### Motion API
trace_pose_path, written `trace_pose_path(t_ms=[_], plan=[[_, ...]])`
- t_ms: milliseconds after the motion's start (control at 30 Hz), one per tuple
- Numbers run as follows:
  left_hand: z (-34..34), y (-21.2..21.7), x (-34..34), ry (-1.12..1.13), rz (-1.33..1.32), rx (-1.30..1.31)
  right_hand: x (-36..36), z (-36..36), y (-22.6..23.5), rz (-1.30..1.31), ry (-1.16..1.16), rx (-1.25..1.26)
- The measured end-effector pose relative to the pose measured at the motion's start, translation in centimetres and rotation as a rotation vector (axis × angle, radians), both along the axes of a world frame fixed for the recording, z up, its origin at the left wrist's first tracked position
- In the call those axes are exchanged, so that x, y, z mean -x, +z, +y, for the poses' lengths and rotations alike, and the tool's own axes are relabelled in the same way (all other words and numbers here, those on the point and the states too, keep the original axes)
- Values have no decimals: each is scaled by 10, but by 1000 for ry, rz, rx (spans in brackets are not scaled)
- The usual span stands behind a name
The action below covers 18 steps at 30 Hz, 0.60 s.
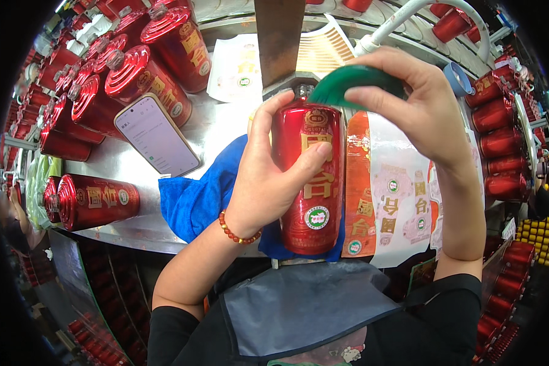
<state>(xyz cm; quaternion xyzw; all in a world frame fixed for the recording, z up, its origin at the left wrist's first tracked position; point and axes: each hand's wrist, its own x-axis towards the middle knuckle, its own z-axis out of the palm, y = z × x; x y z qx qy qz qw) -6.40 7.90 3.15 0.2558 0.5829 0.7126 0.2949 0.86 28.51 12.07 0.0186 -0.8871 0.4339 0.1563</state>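
- Green curved scraper (341,85) crosses the bottle's right shoulder in view; its far end disappears inside the right hand (415,100), and whether it touches the glossy surface cannot be told.
- Red bottle (320,210) lies on its back, neck pointing away from the person; the left hand (271,174) covers part of its left side and gold lettering.
- Left thumb spreads over the bottle's front, index finger reaching up to the shoulder; the other fingertips are hidden, so how firmly they close cannot be told.
- Right thumb and fingers pinch the scraper, slightly blurred, above the label sheets (396,183).
- Blue cloth (204,189) lies under the bottle, mostly concealed by bottle and left forearm.
- Dark rim cuts off the outermost bottles.
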Motion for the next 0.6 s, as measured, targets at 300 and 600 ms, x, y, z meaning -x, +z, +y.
trace_pose_path(t_ms=[300,600], plan=[[2,-8,1,17,63,-44,-3,-13,2,37,67,-62],[1,2,-3,-14,-74,-68,-5,1,-8,55,-33,-37]])
